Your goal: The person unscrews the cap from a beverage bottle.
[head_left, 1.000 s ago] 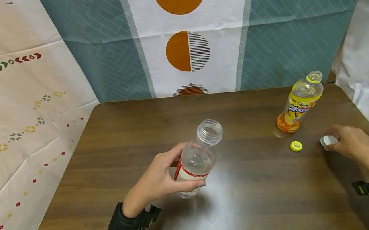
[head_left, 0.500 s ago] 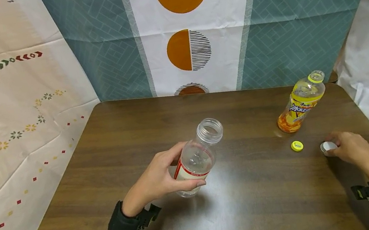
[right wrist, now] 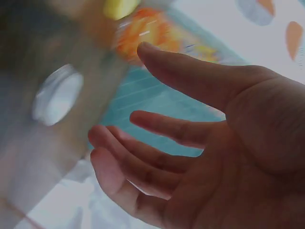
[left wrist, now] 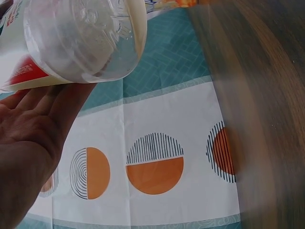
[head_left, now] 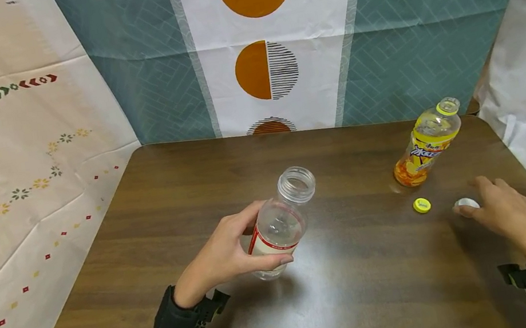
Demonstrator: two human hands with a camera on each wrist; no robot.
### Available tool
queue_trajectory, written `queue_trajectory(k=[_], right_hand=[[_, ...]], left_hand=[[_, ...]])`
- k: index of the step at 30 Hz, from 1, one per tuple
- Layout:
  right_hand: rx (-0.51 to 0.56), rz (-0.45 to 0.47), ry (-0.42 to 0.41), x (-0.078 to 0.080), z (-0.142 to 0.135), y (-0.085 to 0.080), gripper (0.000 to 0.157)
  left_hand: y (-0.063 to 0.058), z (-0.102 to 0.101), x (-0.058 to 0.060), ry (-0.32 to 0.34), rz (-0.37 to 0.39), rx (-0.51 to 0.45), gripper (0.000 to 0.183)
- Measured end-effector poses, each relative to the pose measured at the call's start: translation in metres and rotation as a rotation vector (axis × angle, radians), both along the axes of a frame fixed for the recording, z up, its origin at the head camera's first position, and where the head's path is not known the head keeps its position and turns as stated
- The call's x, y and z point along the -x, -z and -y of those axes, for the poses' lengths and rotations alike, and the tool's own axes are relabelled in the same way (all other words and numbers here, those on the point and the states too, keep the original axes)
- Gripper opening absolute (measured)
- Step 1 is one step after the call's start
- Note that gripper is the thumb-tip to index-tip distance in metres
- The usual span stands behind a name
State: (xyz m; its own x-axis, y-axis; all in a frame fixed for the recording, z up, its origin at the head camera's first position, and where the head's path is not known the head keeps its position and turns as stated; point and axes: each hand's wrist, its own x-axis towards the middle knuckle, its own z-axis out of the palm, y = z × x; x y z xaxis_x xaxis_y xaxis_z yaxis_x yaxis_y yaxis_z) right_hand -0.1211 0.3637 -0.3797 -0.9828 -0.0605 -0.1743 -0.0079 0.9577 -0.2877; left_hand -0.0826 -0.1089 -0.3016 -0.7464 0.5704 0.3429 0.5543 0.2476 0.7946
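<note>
My left hand (head_left: 225, 251) grips a clear plastic bottle (head_left: 281, 225) with a white and red label, tilted, its wide uncapped mouth toward the upper right. In the left wrist view, the base of that bottle (left wrist: 95, 43) shows, with fingers behind it. At the right of the table, my right hand (head_left: 516, 211) hovers beside a white bottle cap (head_left: 467, 203). The right wrist view shows this right hand's fingers (right wrist: 147, 167) loosely spread and holding nothing, with the white cap apart from them on the tabletop.
Behind the caps stands an uncapped bottle with a yellow label (head_left: 425, 151) and some orange contents. A yellow cap (head_left: 421, 205) lies on the brown wooden table (head_left: 365, 274) left of the white one. Patterned cloths (head_left: 413, 34) hang around the table.
My right fingers have let go of the white cap and spread, leaving it on the table. The left hand and its bottle stay in place.
</note>
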Motion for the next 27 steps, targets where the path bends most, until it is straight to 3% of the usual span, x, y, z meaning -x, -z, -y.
queue_trajectory(k=[7, 10, 17, 20, 24, 27], right_hand=[[0.005, -0.103, -0.008, -0.008, 0.031, -0.029, 0.068], [0.019, -0.193, -0.028, -0.012, 0.040, -0.039, 0.062], [0.126, -0.580, -0.204, -0.022, 0.072, -0.064, 0.032], [0.185, -0.689, -0.273, -0.025, 0.090, -0.076, 0.034], [0.255, -0.737, -0.347, -0.031, 0.113, -0.095, 0.041], [0.290, -0.710, -0.390, -0.036, 0.127, -0.107, 0.042]], left_hand=[[-0.001, 0.001, 0.000, -0.006, -0.025, -0.015, 0.061], [-0.001, 0.001, -0.001, -0.005, -0.014, -0.012, 0.062], [0.003, -0.001, -0.003, 0.004, -0.027, -0.039, 0.063], [0.004, -0.004, -0.003, 0.019, -0.036, -0.053, 0.063], [0.004, -0.006, -0.002, 0.030, -0.045, -0.057, 0.064], [0.004, -0.007, -0.002, 0.037, -0.048, -0.060, 0.063]])
